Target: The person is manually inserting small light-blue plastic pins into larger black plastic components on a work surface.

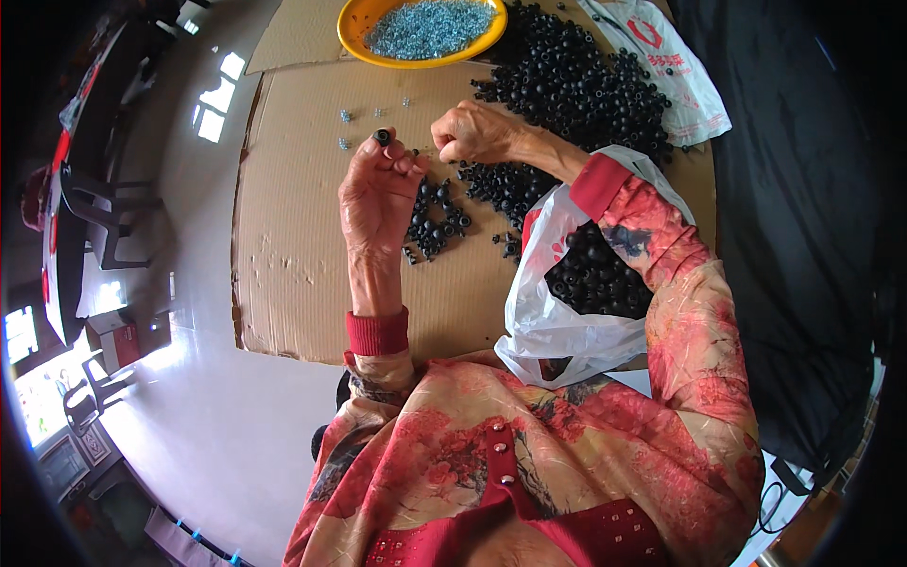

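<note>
Between the thumb and fingertips of my left hand (370, 194) is a small round black piece (382, 137) with a hole in its top. My right hand (472, 132) is closed, knuckles up, just to the right of it; its fingers hide whatever they may hold. Under and beside my hands lies a small heap of loose black pieces (440, 222). Several little clear glassy pieces (345, 115) sit apart on the cardboard (302, 217), beyond my left hand. A white plastic bag (539, 321) full of larger black round pieces (597, 274) stands open beneath my right forearm.
A yellow bowl (351, 42) of clear bluish pieces (430, 28) is at the far edge. A big pile of black pieces (576, 85) spreads at the far right, next to a flat white bag (694, 94). Dark cloth (784, 189) hangs at right; chairs (109, 213) stand left.
</note>
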Demonstrator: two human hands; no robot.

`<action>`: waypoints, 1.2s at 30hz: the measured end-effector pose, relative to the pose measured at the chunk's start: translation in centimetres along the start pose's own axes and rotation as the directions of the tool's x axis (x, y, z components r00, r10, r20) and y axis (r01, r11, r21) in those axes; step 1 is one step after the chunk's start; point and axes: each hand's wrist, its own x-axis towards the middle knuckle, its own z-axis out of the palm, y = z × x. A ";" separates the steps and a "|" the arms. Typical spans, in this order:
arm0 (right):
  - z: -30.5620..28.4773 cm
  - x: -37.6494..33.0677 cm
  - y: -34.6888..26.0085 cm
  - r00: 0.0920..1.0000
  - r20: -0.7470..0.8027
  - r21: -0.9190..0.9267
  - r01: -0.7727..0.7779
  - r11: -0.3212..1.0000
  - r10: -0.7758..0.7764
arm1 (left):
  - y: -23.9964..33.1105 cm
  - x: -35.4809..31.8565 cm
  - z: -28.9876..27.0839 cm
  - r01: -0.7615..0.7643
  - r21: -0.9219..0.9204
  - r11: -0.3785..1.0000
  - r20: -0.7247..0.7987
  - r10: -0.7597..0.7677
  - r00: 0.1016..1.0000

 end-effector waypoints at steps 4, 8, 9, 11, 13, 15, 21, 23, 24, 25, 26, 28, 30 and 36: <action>2.1 0.2 0.8 0.991 -0.059 -0.093 0.117 0.989 -0.123 | -0.3 0.2 -0.3 0.031 -0.045 0.998 0.014 -0.031 0.999; 1.2 0.0 1.1 0.997 0.003 -0.008 0.076 0.997 -0.076 | -0.7 0.1 0.2 0.048 -0.144 0.988 0.014 -0.046 0.999; 0.5 -0.2 0.9 0.997 0.005 -0.011 0.076 0.997 -0.076 | -1.0 0.0 0.4 0.055 -0.163 0.985 0.008 -0.055 0.998; -1.9 -0.6 -0.2 0.992 -0.111 0.109 -0.052 0.993 0.064 | -1.5 -0.1 1.0 0.065 -0.185 0.981 0.004 -0.065 0.998; -5.6 -1.6 -2.0 0.988 -0.113 0.256 -0.073 0.964 0.105 | -2.0 -0.2 2.1 0.079 -0.171 0.982 0.004 -0.080 0.997; -6.9 -1.8 -4.5 0.987 -0.106 0.380 -0.071 0.922 0.120 | -1.7 -0.8 2.6 0.068 -0.150 0.986 -0.009 -0.070 0.997; -7.4 -4.0 -7.7 0.934 -0.357 0.541 0.181 0.821 0.029 | -3.5 -1.1 4.7 0.120 -0.098 0.988 0.037 -0.117 0.992; -7.4 -4.4 -7.9 0.932 -0.361 0.560 0.193 0.806 0.028 | -3.7 -1.3 5.1 0.125 -0.094 0.988 0.043 -0.121 0.992; -7.4 -4.6 -7.8 0.933 -0.358 0.580 0.203 0.789 0.023 | -3.8 -1.3 5.3 0.122 -0.094 0.988 0.045 -0.118 0.992; -7.4 -4.7 -7.9 0.933 -0.358 0.581 0.204 0.788 0.022 | -3.9 -1.4 5.4 0.121 -0.094 0.988 0.044 -0.118 0.992; -7.4 -4.8 -8.0 0.926 -0.377 0.547 0.214 0.809 0.009 | -3.9 -1.4 5.5 0.121 -0.087 0.989 0.037 -0.118 0.992; -7.4 -5.0 -8.0 0.917 -0.398 0.510 0.224 0.831 -0.003 | -3.9 -1.5 5.6 0.123 -0.079 0.989 0.032 -0.120 0.992; -7.5 -5.1 -8.0 0.914 -0.404 0.476 0.239 0.846 -0.031 | -4.1 -1.5 5.7 0.115 -0.069 0.991 0.026 -0.114 0.993; -7.9 -5.3 -8.1 0.866 -0.458 0.155 0.302 0.941 -0.202 | -4.1 -1.5 5.2 0.146 -0.069 0.987 0.087 -0.140 0.986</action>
